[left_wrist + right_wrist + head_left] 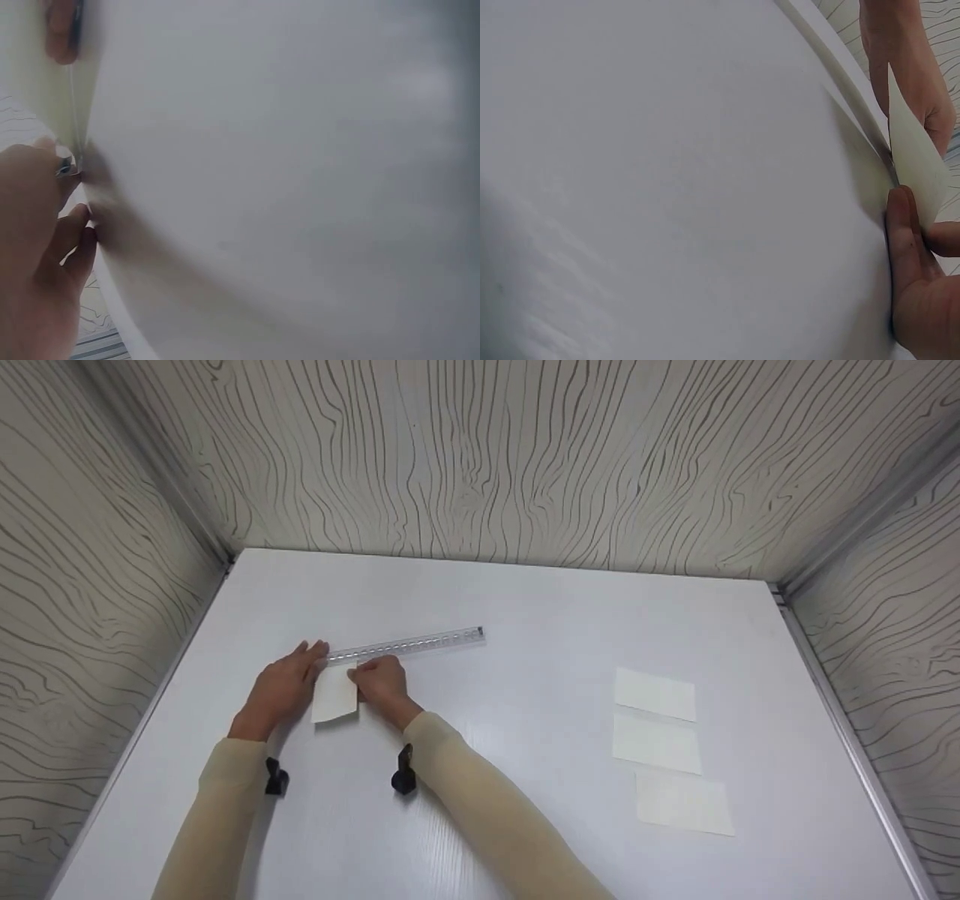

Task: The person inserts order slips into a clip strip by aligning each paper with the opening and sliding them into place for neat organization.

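A small cream paper sheet lies at the left part of the table, just below a clear plastic ruler. My right hand pinches the sheet's right edge between thumb and fingers; in the right wrist view the paper bends up off the table there. At the ruler's left end my left hand presses down, fingertips against the tabletop and the sheet's left side. The left wrist view has the left hand low at the ruler's end, with the exact finger contact partly hidden.
Three cream paper sheets lie in a column on the right: a top one, a middle one and a lower one. The white table meets wood-patterned walls behind and at both sides.
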The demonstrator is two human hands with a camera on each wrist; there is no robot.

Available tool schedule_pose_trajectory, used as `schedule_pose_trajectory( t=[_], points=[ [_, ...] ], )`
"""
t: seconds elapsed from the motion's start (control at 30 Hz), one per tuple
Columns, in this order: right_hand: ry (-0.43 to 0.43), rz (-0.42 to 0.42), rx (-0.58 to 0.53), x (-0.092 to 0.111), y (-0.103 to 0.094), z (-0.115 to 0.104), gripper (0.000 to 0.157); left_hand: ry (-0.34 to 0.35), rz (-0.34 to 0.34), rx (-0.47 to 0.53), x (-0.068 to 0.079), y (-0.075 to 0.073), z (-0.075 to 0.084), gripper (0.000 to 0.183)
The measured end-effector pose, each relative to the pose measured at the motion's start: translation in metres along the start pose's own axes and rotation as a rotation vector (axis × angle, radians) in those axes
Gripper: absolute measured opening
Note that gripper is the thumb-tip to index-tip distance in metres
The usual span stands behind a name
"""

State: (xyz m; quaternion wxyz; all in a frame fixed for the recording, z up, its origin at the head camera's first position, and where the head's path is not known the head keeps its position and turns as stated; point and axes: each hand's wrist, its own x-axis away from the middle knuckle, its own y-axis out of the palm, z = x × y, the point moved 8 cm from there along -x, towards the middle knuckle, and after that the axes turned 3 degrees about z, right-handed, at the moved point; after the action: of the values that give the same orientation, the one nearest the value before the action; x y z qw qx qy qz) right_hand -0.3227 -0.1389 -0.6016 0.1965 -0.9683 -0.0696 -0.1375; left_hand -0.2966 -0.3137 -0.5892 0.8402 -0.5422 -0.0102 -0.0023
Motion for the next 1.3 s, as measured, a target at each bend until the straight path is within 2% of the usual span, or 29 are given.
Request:
schedule_pose_trajectory(
  t=[0.23,0.63,0.9,1.13,1.3],
  points=[
    [0.01,-0.005,0.0,-0.002,-0.004,0.001,0.019,0.004,-0.011,0.004,-0.002,0.001,0.004,0.049],
    [0.058,-0.065,-0.085,-0.001,-0.006,0.004,0.021,-0.013,-0.037,0.019,-0.001,0.0,0.005,0.05],
    [0.013,-0.08,-0.037,0.0,-0.016,0.004,0.021,-0.001,-0.046,0.033,-0.004,0.0,0.004,0.051],
    [0.073,-0.166,-0.248,0.005,-0.015,0.009,0.016,-0.003,-0.055,0.046,-0.003,0.003,-0.001,0.053],
    [0.062,-0.203,-0.287,0.008,-0.022,0.007,0.01,-0.011,-0.035,0.017,-0.001,0.002,-0.003,0.053]
  ],
)
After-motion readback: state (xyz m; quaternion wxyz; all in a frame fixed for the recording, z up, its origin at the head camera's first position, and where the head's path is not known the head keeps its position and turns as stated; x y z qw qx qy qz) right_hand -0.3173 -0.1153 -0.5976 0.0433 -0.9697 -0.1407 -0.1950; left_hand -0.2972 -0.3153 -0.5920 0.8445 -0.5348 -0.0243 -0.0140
